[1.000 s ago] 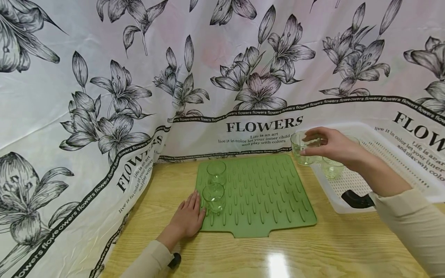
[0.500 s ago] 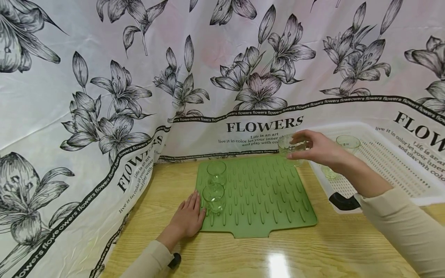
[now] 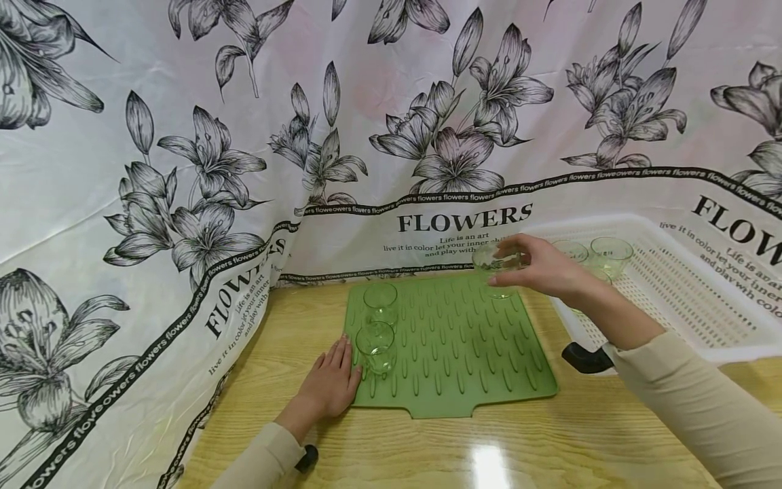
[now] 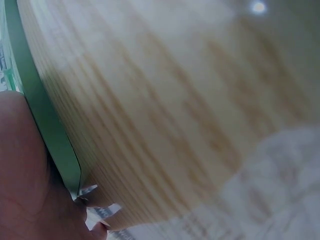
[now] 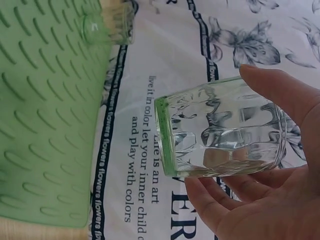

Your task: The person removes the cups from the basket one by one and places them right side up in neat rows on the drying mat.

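My right hand (image 3: 534,265) grips a clear glass tumbler (image 5: 225,132) between thumb and fingers, holding it upright above the far right part of the green ridged drying mat (image 3: 452,346). In the right wrist view the glass is apart from the mat. My left hand (image 3: 332,380) lies flat with straight fingers along the mat's left edge; in the left wrist view only part of that hand (image 4: 22,165) shows beside the mat's rim. Two more glass tumblers stand on the mat's left side, a near glass (image 3: 376,350) and a far glass (image 3: 380,304).
A white perforated plastic basket (image 3: 721,353) stands on the right, holding several glasses (image 3: 611,255), partly hidden by my right forearm. Behind the wooden table (image 3: 397,451) hangs a flower-printed cloth (image 3: 342,241), which also runs along the left side.
My right hand has carried the glass leftward from beside the basket to over the mat's far right area. The left hand has stayed still.
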`<state>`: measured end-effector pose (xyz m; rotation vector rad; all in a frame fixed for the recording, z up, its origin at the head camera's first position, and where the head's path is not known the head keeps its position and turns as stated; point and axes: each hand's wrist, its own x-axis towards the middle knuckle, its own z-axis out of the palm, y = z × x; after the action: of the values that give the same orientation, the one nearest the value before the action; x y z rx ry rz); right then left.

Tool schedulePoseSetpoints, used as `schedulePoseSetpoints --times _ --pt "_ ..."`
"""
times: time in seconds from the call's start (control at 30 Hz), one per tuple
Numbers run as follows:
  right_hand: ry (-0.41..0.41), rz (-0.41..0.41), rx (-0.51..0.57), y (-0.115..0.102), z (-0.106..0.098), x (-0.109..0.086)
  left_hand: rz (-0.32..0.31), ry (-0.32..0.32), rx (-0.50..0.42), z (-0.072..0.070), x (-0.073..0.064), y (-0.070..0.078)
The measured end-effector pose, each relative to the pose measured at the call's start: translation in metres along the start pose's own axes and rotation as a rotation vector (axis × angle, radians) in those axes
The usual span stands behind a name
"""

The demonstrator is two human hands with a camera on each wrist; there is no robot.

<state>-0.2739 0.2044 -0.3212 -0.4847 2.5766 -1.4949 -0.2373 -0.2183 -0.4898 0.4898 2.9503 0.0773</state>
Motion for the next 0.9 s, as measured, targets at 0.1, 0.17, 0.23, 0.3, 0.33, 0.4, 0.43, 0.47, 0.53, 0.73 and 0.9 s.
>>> schedulePoseSetpoints --times 0.1,0.17,0.23,0.3,0.33,0.4,0.43,0.47,0.53,0.73,0.9 --pt "-0.003 0.000 0.008 -0.001 0.003 0.002 0.000 -0.006 -0.003 -0.005 -0.002 0.003" --pt "-0.004 0.001 0.009 -0.002 0.005 0.003 0.001 -0.003 -0.004 -0.006 -0.003 0.004" --pt "-0.004 -0.003 0.004 -0.002 0.007 0.004 0.000 -0.005 0.000 -0.007 -0.004 0.004" --pt "-0.002 -0.007 -0.003 -0.002 0.010 0.005 0.000 -0.002 -0.002 -0.007 -0.005 0.005" --pt "-0.002 -0.009 -0.005 -0.003 0.011 0.005 0.000 -0.001 -0.003 -0.008 -0.005 0.005" --pt "-0.002 -0.014 -0.004 -0.003 0.014 0.007 0.000 -0.002 -0.005 -0.008 -0.005 0.005" --pt "-0.004 -0.015 -0.002 -0.003 0.016 0.007 0.000 -0.004 -0.004 -0.009 -0.005 0.005" --pt "-0.005 -0.014 0.001 -0.003 0.018 0.008 -0.001 -0.006 -0.004 -0.009 -0.005 0.005" --pt "-0.013 -0.016 0.009 -0.003 0.021 0.011 -0.002 -0.009 -0.006 -0.009 -0.005 0.005" --pt "-0.018 -0.025 0.021 0.001 0.030 0.018 -0.002 -0.014 -0.008 -0.004 -0.002 0.000" --pt "-0.001 -0.029 0.005 0.003 0.037 0.022 -0.008 -0.011 0.005 0.004 0.000 -0.002"
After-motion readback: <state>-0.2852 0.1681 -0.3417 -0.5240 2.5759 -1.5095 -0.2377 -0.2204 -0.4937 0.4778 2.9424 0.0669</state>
